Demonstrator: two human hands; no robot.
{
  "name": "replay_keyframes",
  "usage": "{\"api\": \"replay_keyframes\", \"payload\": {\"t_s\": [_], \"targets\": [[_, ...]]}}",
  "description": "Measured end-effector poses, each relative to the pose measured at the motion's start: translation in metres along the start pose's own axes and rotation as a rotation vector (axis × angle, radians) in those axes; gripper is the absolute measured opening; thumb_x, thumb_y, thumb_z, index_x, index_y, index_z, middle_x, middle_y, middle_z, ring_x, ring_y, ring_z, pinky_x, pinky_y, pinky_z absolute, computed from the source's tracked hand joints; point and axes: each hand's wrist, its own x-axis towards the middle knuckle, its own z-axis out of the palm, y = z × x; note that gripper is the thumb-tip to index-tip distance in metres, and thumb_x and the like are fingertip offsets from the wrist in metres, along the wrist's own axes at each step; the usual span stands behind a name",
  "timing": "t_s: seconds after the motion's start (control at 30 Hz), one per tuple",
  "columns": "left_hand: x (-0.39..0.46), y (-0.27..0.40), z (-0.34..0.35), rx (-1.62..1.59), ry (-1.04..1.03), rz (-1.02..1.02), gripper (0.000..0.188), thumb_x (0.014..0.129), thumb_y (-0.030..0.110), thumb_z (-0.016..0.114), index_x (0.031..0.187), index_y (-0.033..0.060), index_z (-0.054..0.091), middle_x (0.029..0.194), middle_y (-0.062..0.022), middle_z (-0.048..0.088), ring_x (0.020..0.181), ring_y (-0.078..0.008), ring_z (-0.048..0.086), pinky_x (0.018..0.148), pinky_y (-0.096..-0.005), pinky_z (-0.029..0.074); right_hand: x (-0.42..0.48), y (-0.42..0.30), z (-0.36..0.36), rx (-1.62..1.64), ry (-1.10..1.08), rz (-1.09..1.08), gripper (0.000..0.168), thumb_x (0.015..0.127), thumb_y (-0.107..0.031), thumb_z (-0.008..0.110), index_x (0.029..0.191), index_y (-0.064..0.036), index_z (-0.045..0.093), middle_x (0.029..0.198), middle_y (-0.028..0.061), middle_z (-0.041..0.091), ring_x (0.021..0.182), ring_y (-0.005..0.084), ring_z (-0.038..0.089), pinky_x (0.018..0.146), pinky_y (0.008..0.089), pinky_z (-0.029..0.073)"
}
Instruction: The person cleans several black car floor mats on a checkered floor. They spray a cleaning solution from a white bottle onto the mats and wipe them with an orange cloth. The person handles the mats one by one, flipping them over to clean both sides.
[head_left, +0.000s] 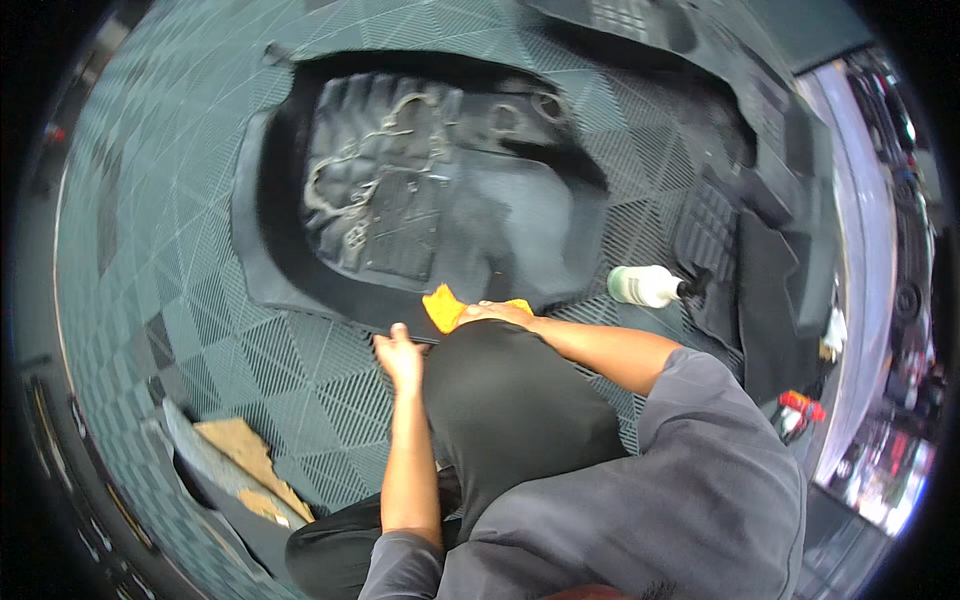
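A moulded black car floor liner (510, 202) with raised walls lies on the floor before me. Its left half bears a quilted, padded section (352, 112) edged with pale, looping lines. My left hand (401, 360) grips the liner's near rim, thumb on top; its other fingers are mostly hidden. Beneath my right hand (495, 311) is a yellow cloth (444, 307), pressed against the liner's near wall. My knee partly covers that hand. A white bottle (646, 286) with a black spray head lies or leans on the floor to the right of the liner.
Green-grey interlocking floor tiles (330, 405) spread around me. More black moulded liners (780, 277) lie at right and far right. A liner piece with torn brown backing (240, 450) rests at lower left. A red item (802, 405) sits near the right edge.
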Motion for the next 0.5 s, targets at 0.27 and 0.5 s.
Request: {"api": "replay_keyframes", "payload": {"t_s": [0.27, 0.5], "targets": [[0.170, 0.146, -0.040, -0.075, 0.088, 0.169, 0.022, 0.098, 0.010, 0.061, 0.111, -0.0053, 0.054, 0.101, -0.0159, 0.066, 0.080, -0.0250, 0.068, 0.065, -0.0381, 0.064, -0.143, -0.060, -0.038, 0.350, 0.601, 0.627, 0.072, 0.092, -0.069, 0.052, 0.111, -0.002, 0.068, 0.109, 0.0189, 0.069, 0.107, 0.0334, 0.067, 0.094, 0.0424, 0.051], [0.254, 0.200, -0.076, -0.118, 0.060, 0.114, 0.035, 0.098, 0.002, 0.055, 0.123, -0.0194, 0.044, 0.116, -0.0283, 0.060, 0.092, -0.0373, 0.069, 0.077, -0.0419, 0.066, -0.290, -0.015, 0.071, 0.279, 0.996, 1.257, 0.053, 0.100, -0.052, 0.048, 0.104, -0.007, 0.075, 0.101, 0.0243, 0.071, 0.099, 0.0400, 0.068, 0.088, 0.0474, 0.051]]}}
